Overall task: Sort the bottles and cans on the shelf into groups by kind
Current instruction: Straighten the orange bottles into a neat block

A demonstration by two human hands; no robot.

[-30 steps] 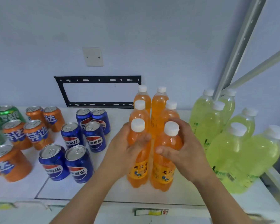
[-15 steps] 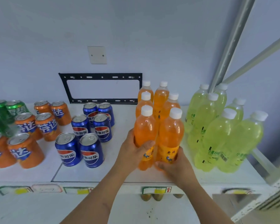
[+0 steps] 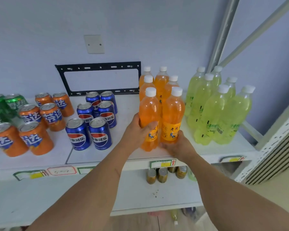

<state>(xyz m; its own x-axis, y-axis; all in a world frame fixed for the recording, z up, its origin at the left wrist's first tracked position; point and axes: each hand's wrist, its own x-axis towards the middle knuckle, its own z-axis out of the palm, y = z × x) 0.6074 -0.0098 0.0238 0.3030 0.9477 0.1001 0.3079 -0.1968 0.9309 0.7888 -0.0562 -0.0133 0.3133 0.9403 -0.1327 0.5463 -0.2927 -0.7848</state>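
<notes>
Several orange soda bottles with white caps stand in a tight cluster mid-shelf. My left hand (image 3: 138, 130) is wrapped round the front left orange bottle (image 3: 148, 110). My right hand (image 3: 178, 144) grips the base of the front right orange bottle (image 3: 173, 114). Both bottles are upright on the white shelf (image 3: 127, 105), side by side and touching. To the right stand several yellow-green bottles (image 3: 213, 112). On the left sit groups of blue cola cans (image 3: 90, 119), orange soda cans (image 3: 35, 122) and green cans (image 3: 2, 105).
A black metal bracket (image 3: 98, 77) hangs on the wall behind the cans. A grey upright post (image 3: 222, 34) rises behind the green bottles. Gold-topped cans (image 3: 163, 174) sit on the lower shelf. A perforated white panel (image 3: 274, 155) leans at the right.
The view has pulled back and dropped, so the lower shelf now shows. Both hands have slid down from the bottles' shoulders to their lower bodies; the two front bottles stay upright.
</notes>
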